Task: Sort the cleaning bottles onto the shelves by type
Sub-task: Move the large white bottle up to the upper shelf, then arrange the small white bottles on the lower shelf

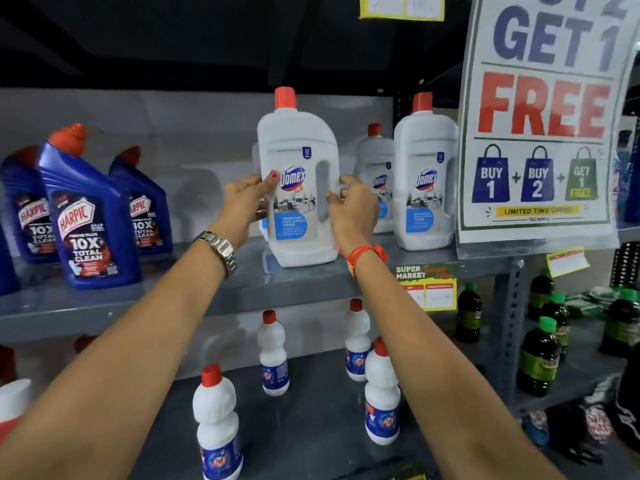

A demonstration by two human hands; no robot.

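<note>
1. Both hands clasp the white Domex bottle [298, 188]: left hand [246, 199] at its 9 o'clock, right hand [353, 207] at 3 (fingers curled by the handle).
2. Arms reach forward; the bottle stands upright on the grey shelf [173, 299].

The single head-worn camera looked forward and slightly down at the grey metal shelf [311, 282] from close range, both forearms reaching in from the bottom edge. Beyond the fingertips [273, 174] lay the shelf's back wall; below them, a lower shelf [311, 427] filled the frame's bottom.
</note>
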